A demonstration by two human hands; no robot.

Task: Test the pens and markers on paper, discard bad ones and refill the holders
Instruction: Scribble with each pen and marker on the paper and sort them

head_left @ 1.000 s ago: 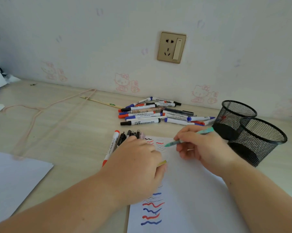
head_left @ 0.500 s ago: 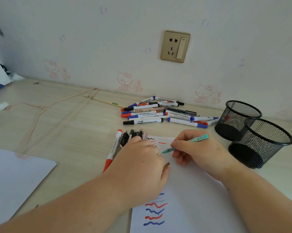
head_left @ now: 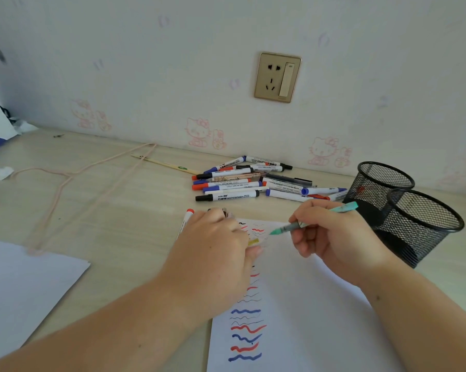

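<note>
The teal pen sits pinched in the right hand, fingers closed around its barrel, its tip pointing left and hovering just above the test paper, close to the small squiggles near the far edge. Whether the tip touches the sheet cannot be told. The left hand lies flat, palm down, on the paper's left edge, loosely curled; something small and yellowish peeks out at its fingertips, and I cannot tell whether it is held.

The likely trouble: the marks near the tip are crowded, so a faint teal line could be lost among them and a good pen misjudged. If the left hand lifts, the sheet may slide under the stroke. Its heel also covers earlier marks, which could smear if still wet.

Just beyond the left hand lie a red-capped marker and some dark pens, mostly hidden. Further out is the pile of markers. To the right of the right hand stand two mesh holders, close enough that a wrist swing might knock them on the surface.
</note>
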